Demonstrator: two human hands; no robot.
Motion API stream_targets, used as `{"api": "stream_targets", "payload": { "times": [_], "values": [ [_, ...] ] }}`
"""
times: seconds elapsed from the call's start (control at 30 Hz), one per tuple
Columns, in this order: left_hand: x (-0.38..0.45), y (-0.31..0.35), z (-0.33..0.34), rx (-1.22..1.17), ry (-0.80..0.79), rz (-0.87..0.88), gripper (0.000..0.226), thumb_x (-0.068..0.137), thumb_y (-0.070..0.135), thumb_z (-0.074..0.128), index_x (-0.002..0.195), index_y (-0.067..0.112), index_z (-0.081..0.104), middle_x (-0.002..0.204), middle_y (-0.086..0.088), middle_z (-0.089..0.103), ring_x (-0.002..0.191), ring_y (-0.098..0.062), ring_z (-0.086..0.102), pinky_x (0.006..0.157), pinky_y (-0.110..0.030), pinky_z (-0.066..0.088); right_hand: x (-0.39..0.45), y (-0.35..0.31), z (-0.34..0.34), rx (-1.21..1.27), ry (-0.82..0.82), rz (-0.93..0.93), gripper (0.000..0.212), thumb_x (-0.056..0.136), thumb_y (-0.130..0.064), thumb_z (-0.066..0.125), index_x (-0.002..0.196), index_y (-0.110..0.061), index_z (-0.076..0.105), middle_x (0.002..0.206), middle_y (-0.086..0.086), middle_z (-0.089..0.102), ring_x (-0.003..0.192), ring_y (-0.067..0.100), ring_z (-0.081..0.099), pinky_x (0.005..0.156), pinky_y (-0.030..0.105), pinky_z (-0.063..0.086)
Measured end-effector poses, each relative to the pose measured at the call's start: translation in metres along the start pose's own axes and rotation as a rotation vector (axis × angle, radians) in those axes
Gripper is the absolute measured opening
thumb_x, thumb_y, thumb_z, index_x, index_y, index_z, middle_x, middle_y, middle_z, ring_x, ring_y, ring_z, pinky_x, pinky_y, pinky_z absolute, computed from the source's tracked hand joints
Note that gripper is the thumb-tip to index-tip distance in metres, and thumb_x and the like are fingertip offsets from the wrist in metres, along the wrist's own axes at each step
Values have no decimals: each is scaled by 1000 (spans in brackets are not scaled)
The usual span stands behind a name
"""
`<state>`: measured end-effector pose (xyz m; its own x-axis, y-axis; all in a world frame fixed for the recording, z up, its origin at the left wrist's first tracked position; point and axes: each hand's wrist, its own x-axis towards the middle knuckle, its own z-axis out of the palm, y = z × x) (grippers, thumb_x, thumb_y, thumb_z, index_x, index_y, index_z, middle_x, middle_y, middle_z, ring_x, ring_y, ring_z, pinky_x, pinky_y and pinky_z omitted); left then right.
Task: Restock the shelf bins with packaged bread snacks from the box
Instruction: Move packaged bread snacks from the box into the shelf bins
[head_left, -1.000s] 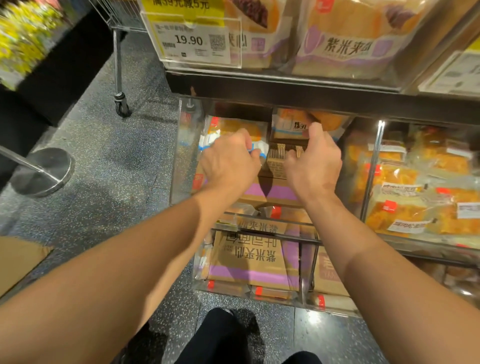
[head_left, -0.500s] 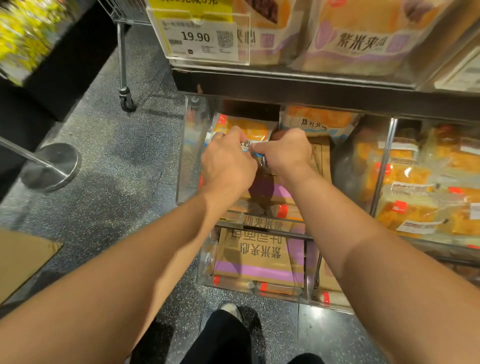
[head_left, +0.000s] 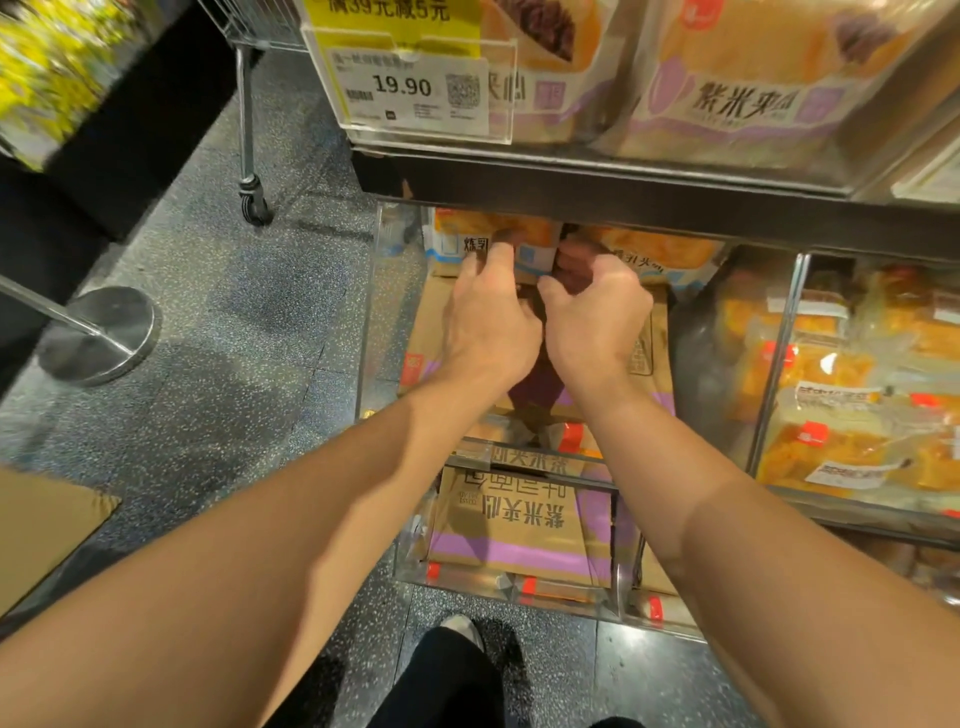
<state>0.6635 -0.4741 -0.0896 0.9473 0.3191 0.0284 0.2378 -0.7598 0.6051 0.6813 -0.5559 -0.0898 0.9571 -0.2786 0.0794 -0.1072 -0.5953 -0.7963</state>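
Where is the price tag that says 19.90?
In the head view the price tag hangs at the top, left of centre, on the front of the upper shelf, directly above the left hand and beside the purple-labelled bread packs.

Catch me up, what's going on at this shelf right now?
A person is restocking snack bins. Both hands reach into the clear bin under the shelf with the 19.90 price tag. The left hand has its fingers on a blue-and-white bread pack at the back; the right hand is curled beside a second pack. Both sit above a cardboard box inside the bin. Whether either pack is gripped is unclear.
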Motion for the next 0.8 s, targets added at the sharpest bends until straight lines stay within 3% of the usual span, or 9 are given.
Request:
{"api": "stream_targets", "payload": {
  "times": [0.07, 0.2, 0.33, 0.43, 0.53, 0.6, 0.73, 0.8],
  "values": [
    [5, -2, 1, -8, -24, -9, 42, 92, 11, 56, 133, 16, 47, 130, -9, 50, 122, -30, 48, 101, -37, 39, -2, 3, 1, 36, -8, 13, 16, 91, -19, 72, 106, -15, 72, 92, -9, 62, 91, 9, 59, 75, 14, 38],
    [12, -4, 2, 18, -50, -23, 43, 92, 10, 56, 134, 15, 48, 138, -16, 49, 130, -34, 44, 107, -39, 37, 2, 3, 2, 90, -63, 55, 26, 91, -17, 71, 116, -14, 68, 97, -8, 56, 91, 8, 53, 70, 9, 36],
    [7, -5, -4, 12, -55, -15, 40, 93, 13, 57, 131, 18, 48, 126, -7, 54, 120, -29, 50, 97, -36, 41, -2, 0, -3, 108, -113, 71, 32, 90, -15, 71, 121, -19, 66, 86, -13, 61, 78, 2, 57, 70, 8, 43],
    [-6, -2, -19, -52, -70, -26, 42, 90, 14, 62, 130, 22, 49, 123, -3, 56, 118, -25, 53, 98, -35, 43, -11, -6, -24, 79, -131, 118, 29, 88, -13, 69, 116, -20, 66, 84, -14, 65, 80, 3, 63, 81, 21, 55],
    [-27, 6, -40, -105, -99, -76, 46, 87, 12, 65, 127, 29, 51, 117, -2, 58, 110, -24, 57, 98, -35, 46, -28, -16, -60, 73, -146, 183, 35, 89, -12, 68, 122, -25, 65, 96, -10, 70, 78, -1, 62, 71, 9, 49],
    [-47, 12, -57, -105, -122, -110, 47, 85, 14, 68, 126, 31, 52, 116, -3, 59, 107, -26, 59, 97, -40, 48, -46, -26, -89, 52, -183, 198, 38, 89, -13, 69, 124, -27, 65, 95, -10, 70, 78, 0, 63, 71, 9, 47],
    [-102, 25, -99, -121, -142, -204, 48, 85, 16, 69, 128, 30, 54, 118, 0, 60, 106, -20, 59, 96, -33, 49, -84, -47, -144, -22, -326, 196, 44, 85, -16, 71, 127, -25, 63, 98, -7, 70, 91, 12, 65, 90, 29, 53],
    [-137, 32, -124, -111, -141, -258, 47, 85, 17, 70, 128, 30, 54, 114, 6, 61, 103, -17, 59, 94, -30, 49, -107, -62, -166, -97, -431, 136, 47, 84, -17, 72, 130, -24, 61, 97, -8, 66, 99, 17, 65, 95, 31, 51]
  ]
}}
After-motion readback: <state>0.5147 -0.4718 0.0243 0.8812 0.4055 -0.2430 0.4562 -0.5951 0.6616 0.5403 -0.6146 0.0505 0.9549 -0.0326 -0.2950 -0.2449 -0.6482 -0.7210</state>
